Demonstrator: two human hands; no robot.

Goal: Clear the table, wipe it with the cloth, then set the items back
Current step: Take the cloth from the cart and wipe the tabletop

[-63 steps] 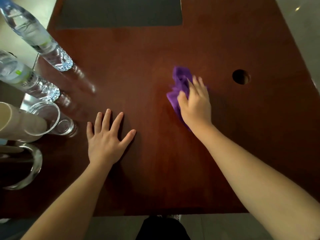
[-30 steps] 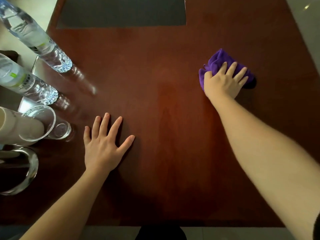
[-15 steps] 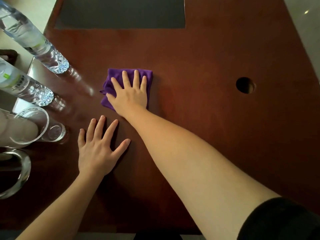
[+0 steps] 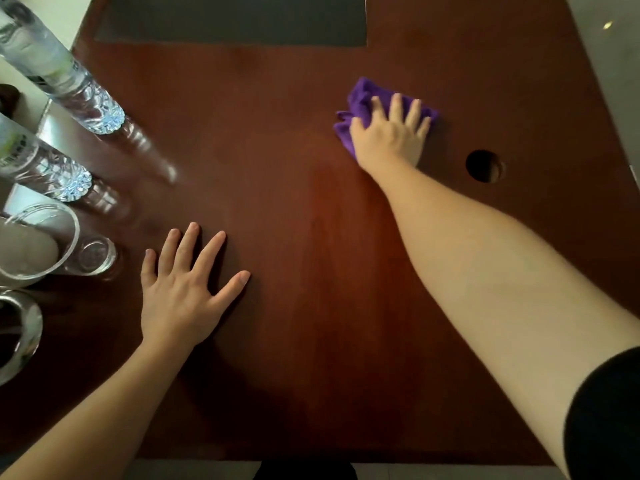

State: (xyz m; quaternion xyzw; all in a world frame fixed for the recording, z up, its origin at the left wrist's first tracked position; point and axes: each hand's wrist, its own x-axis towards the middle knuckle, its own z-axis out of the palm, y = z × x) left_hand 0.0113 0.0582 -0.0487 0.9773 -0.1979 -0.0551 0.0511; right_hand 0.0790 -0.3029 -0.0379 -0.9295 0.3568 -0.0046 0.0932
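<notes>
Head view: purple cloth (image 4: 360, 105), soft and bunched into uneven folds, lies on the dark reddish-brown surface (image 4: 294, 209) toward its far right, near a round hole (image 4: 484, 166). Right hand (image 4: 389, 135) presses flat on it, fingers (image 4: 394, 107) slightly spread. Left hand (image 4: 183, 289) rests palm-down, fingers splayed, holding nothing. Two water bottles (image 4: 69, 77) and a glass (image 4: 91, 256) stand along the left edge.

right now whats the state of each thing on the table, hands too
purple cloth: bunched, pressed flat under right hand
right hand: open, palm down on cloth
left hand: open, fingers spread, flat on table
two water bottles: upright, at left edge
drinking glass: upright, looks empty
cable hole: uncovered
</notes>
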